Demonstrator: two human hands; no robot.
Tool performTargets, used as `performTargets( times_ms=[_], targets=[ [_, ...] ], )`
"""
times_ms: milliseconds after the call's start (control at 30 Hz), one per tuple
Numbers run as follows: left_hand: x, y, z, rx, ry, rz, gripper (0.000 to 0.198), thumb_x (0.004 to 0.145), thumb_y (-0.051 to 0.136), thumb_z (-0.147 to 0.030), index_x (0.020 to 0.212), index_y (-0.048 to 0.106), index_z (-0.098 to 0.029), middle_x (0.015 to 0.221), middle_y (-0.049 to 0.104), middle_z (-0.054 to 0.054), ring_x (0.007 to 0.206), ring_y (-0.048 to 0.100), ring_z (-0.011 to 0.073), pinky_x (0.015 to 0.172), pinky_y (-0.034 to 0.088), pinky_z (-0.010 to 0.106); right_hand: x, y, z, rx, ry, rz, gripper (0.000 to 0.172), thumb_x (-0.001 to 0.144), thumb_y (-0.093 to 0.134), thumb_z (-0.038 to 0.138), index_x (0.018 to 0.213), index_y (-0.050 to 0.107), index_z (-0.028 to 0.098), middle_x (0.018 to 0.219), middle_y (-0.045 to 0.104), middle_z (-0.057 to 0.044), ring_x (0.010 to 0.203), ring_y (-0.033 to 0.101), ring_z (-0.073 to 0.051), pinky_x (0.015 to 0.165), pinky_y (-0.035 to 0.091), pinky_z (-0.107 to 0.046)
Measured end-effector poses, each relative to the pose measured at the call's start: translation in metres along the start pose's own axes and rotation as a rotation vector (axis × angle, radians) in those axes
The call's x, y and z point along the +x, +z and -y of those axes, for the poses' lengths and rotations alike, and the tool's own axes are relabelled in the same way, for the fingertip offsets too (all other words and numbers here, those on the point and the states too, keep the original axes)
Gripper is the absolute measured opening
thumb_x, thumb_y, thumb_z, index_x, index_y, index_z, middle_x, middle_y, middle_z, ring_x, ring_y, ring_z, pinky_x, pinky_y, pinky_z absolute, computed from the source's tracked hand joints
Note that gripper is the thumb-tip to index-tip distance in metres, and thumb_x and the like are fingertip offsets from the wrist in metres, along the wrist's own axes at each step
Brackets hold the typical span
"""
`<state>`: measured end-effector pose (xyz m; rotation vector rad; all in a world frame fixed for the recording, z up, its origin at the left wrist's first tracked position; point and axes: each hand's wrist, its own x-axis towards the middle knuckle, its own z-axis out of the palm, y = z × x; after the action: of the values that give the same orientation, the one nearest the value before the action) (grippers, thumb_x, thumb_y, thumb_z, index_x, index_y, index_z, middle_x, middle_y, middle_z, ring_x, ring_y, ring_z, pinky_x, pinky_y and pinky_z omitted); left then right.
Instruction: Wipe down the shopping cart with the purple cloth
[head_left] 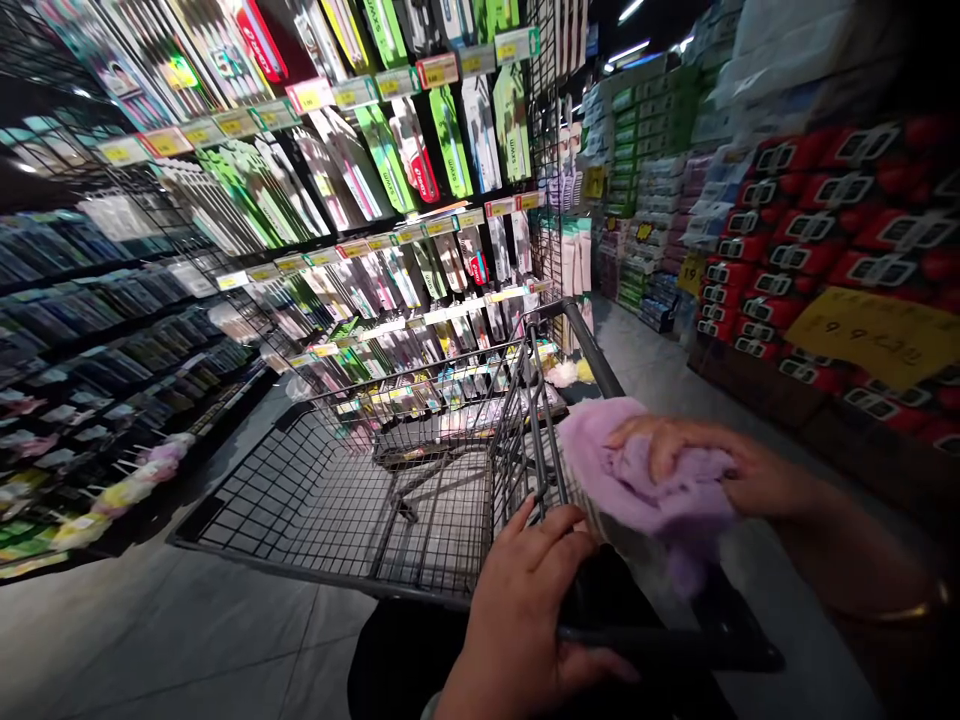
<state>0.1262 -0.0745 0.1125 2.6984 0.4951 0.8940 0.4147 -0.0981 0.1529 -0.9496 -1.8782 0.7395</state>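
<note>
A dark metal shopping cart [285, 575] stands in front of me, tilted in the picture, and its wire basket shows bare mesh. My left hand [525, 590] is closed on the cart's frame at the near end, fingers over the bars and thumb lower down near the handle bar. In my right hand [675, 450] a soft lilac cloth [607, 470] is bunched up, with one end hanging down. The cloth lies against the cart's right side rail and covers part of it. Some of the right fingers are hidden in its folds.
Ahead, a wire display rack [555, 190] carries rows of packaged brushes or small tools with price tags. More racked goods [82, 330] line the left. Red packages [780, 230] are stacked at the right behind a yellow price sign [877, 335]. An aisle floor [645, 350] runs between.
</note>
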Motion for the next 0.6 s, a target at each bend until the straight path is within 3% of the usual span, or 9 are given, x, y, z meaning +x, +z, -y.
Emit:
performTargets(
  times_ms=[133,200,267,367,433,500,600],
  targets=[
    [0.002,0.005,0.004,-0.021,-0.015,0.021,0.076,0.082,0.042,-0.083,0.129,0.053,-0.024,0.136,0.062,0.011,0.127,0.058,0.0276,0.116,0.036,0.055,0.008,0.025,-0.016,-0.032,0.108,-0.406,0.027,0.077,0.069,0.027,0.104,0.067,0.025,0.108,0.07,-0.004,0.099,0.066,-0.024,0.089,0.053,-0.035],
    [0.003,0.007,0.005,-0.026,-0.022,0.042,0.075,0.082,0.042,-0.082,0.128,0.053,-0.024,0.138,0.06,0.012,0.129,0.056,0.0277,0.117,0.034,0.055,0.01,0.03,-0.018,-0.025,0.141,-0.545,0.029,0.078,0.067,0.026,0.107,0.065,0.025,0.106,0.069,-0.003,0.092,0.066,-0.021,0.085,0.054,-0.033],
    [0.004,0.007,0.004,-0.023,-0.024,0.03,0.076,0.082,0.041,-0.083,0.126,0.055,-0.023,0.137,0.06,0.012,0.128,0.056,0.0274,0.117,0.035,0.053,0.001,0.028,-0.01,-0.015,0.094,-0.475,0.029,0.077,0.068,0.026,0.106,0.066,0.026,0.107,0.069,-0.003,0.098,0.066,-0.022,0.091,0.052,-0.035],
    [0.004,0.006,0.001,0.002,-0.016,-0.027,0.079,0.083,0.038,-0.083,0.13,0.055,-0.023,0.134,0.063,0.012,0.126,0.059,0.0278,0.115,0.038,0.052,-0.022,0.018,0.009,0.008,-0.04,-0.053,0.019,0.076,0.069,0.028,0.095,0.069,0.027,0.103,0.071,-0.004,0.11,0.063,-0.027,0.103,0.045,-0.042],
    [0.003,0.006,0.001,0.015,-0.003,-0.036,0.082,0.083,0.037,-0.083,0.136,0.052,-0.022,0.133,0.063,0.013,0.125,0.059,0.0283,0.115,0.039,0.052,-0.033,0.014,0.018,0.033,-0.066,0.09,0.013,0.078,0.069,0.027,0.091,0.07,0.029,0.099,0.071,-0.004,0.111,0.063,-0.028,0.104,0.045,-0.043],
    [0.003,0.006,0.001,0.014,-0.002,-0.025,0.083,0.083,0.037,-0.083,0.136,0.052,-0.022,0.134,0.063,0.013,0.125,0.059,0.0286,0.115,0.039,0.052,-0.036,0.016,0.018,0.035,-0.026,0.011,0.017,0.077,0.07,0.028,0.094,0.07,0.029,0.106,0.071,-0.004,0.113,0.062,-0.027,0.102,0.046,-0.041],
    [0.003,0.008,0.005,0.004,-0.017,0.014,0.078,0.082,0.041,-0.083,0.13,0.055,-0.022,0.136,0.061,0.013,0.128,0.057,0.0284,0.116,0.036,0.053,-0.028,0.029,0.012,-0.027,0.092,-0.286,0.029,0.076,0.071,0.03,0.105,0.069,0.028,0.118,0.068,-0.006,0.114,0.062,-0.027,0.099,0.049,-0.038]
  ],
)
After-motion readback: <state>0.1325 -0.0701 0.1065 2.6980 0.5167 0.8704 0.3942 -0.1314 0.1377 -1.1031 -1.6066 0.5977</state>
